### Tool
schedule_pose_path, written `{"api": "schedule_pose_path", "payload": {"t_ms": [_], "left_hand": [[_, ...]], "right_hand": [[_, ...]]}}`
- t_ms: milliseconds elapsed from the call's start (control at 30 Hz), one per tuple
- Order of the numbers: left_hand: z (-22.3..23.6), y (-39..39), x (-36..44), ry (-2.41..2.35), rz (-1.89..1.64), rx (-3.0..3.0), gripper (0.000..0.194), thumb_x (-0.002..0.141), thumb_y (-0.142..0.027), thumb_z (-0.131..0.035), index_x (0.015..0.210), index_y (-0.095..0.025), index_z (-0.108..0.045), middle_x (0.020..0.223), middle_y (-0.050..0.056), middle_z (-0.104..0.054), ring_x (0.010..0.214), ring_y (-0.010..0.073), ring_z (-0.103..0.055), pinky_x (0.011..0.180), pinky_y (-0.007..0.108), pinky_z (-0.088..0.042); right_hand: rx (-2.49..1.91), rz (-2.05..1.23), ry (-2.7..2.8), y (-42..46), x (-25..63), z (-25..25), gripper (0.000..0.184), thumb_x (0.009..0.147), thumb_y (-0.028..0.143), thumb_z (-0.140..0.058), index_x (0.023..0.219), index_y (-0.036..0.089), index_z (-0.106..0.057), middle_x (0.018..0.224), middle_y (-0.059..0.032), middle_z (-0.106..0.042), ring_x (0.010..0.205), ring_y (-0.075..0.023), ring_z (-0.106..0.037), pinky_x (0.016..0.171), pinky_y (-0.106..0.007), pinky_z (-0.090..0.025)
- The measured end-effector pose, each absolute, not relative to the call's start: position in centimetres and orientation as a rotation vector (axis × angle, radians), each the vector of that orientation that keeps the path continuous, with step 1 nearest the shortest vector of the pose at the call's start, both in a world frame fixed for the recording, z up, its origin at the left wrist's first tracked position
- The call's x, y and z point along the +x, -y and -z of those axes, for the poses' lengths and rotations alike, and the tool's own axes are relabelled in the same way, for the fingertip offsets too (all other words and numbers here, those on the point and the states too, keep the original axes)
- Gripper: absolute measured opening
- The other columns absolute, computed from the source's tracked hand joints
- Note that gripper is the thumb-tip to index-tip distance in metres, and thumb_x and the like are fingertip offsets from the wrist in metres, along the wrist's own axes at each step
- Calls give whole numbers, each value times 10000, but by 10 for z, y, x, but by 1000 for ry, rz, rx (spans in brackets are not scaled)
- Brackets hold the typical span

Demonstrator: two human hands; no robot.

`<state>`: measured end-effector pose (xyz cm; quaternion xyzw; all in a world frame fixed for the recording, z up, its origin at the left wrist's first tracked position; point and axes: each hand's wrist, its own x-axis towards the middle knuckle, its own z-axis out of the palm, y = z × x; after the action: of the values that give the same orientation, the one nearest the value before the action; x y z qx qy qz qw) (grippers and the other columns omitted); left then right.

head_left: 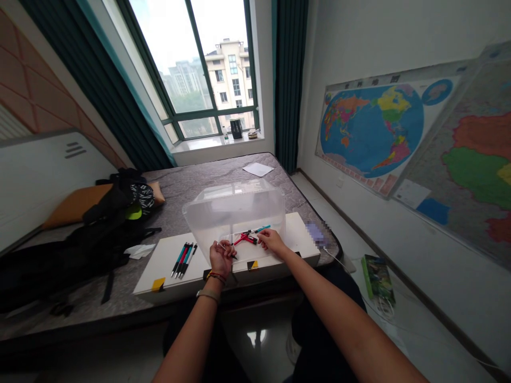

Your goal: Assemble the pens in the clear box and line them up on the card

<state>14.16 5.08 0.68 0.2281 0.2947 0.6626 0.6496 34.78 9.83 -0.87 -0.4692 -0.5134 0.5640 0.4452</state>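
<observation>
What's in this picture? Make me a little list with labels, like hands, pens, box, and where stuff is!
left hand: closed on a thin dark pen, at the near edge of the box
right hand: touching the loose pens, red and teal, lying inside the box
box: clear plastic, on the white board
row of pens: side by side on the board, left of the box
backpack: black, on the mattress, far left
paper: white sheet near the window
maps: on the right wall
</observation>
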Motion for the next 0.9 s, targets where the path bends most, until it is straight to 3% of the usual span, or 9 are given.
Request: {"api": "schedule_pose_path", "payload": {"t_ms": [233, 500, 900], "left_hand": [[-6, -50, 140, -673, -1520, 495, 513, 823, -583, -460, 518, -176, -520, 408, -45, -284, 419, 105, -348, 485, 259, -342], [-3, -52, 137, -630, -1524, 500, 349, 800, -436, -486, 608, -161, -583, 449, -46, -309, 428, 101, -347, 475, 255, -324], [-8, -49, 140, -683, -1533, 482, 484, 818, -612, -457, 676, -173, -603, 453, -47, -314, 452, 109, -381, 510, 264, -360]], "right_hand": [[-1167, -1411, 1260, -96, 350, 4, 108, 815, 263, -588, 779, 165, -558, 594, 19, -616, 421, -68, -500, 385, -161, -409], [-1157, -1409, 1261, -96, 351, 6, 119, 806, 276, -595, 788, 161, -572, 599, 13, -627, 430, -73, -507, 399, -166, -418], [-1207, -1402, 1278, -91, 349, -6, 117, 815, 271, -592, 787, 161, -563, 604, 18, -620, 432, -69, -502, 403, -163, -425]]}}
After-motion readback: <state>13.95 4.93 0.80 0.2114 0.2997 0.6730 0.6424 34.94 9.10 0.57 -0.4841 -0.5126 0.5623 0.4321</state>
